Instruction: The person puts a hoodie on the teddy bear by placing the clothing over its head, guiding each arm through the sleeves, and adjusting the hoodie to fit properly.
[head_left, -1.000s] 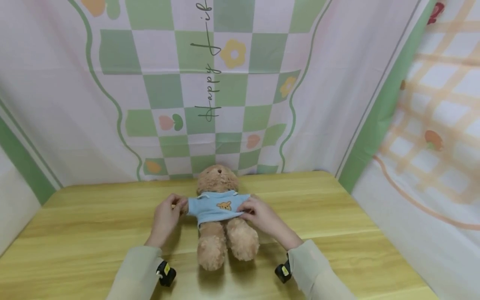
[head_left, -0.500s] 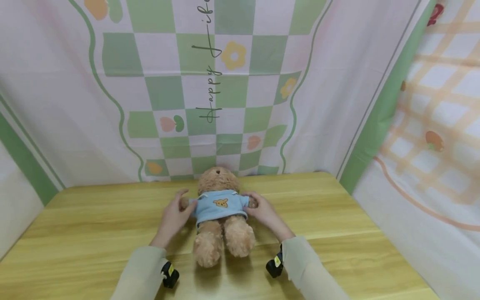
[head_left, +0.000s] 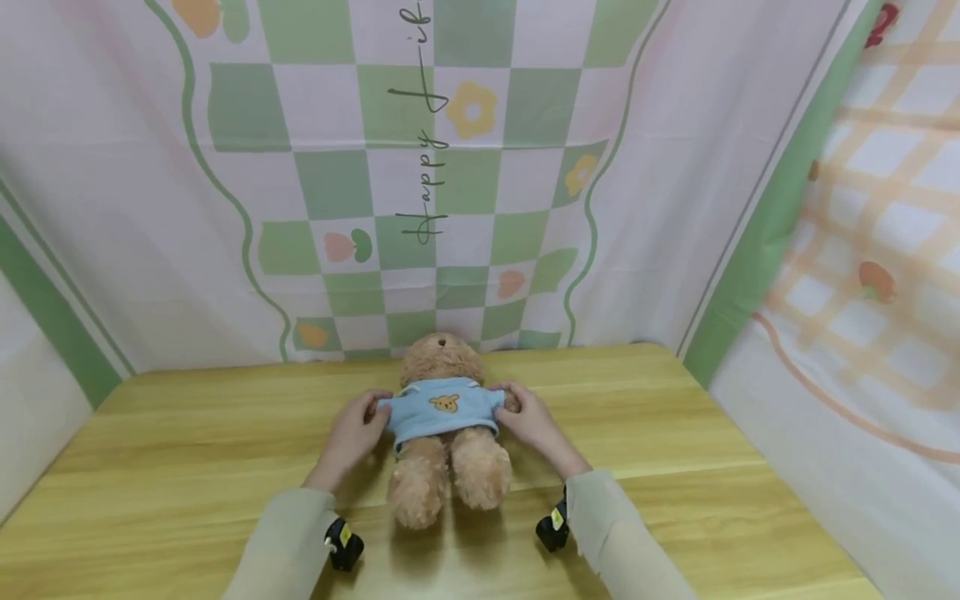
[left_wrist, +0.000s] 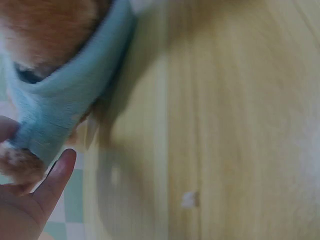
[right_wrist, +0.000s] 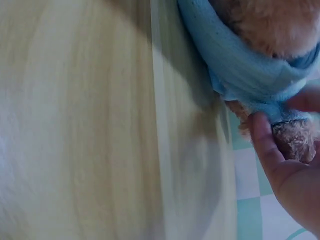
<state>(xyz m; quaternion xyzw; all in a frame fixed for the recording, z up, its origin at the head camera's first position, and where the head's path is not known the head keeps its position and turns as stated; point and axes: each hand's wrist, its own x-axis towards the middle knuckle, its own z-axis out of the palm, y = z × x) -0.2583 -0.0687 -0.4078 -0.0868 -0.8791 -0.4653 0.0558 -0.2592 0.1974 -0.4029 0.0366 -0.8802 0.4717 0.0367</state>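
Observation:
A light-brown teddy bear lies on its back at the table's far side, feet toward me. It wears a blue shirt with a small bear face on the chest. My left hand holds the sleeved arm at the left, thumb on the cuff and fingers round the paw. At the other side, my right hand grips the opposite sleeve in the same way. Each furry paw pokes out of its cuff, as with the paw in the right wrist view. The shirt hem sits at the top of the legs.
A wooden-grained table carries the bear. Behind it hangs a printed curtain with green checks, which the bear's head nearly reaches. Another printed cloth hangs at the right. A black wrist camera sits under the left cuff.
My right hand has moved from the shirt's lower edge to the sleeve, and that paw now shows. My left hand has shifted from the paw onto the cuff. The shirt lies straighter.

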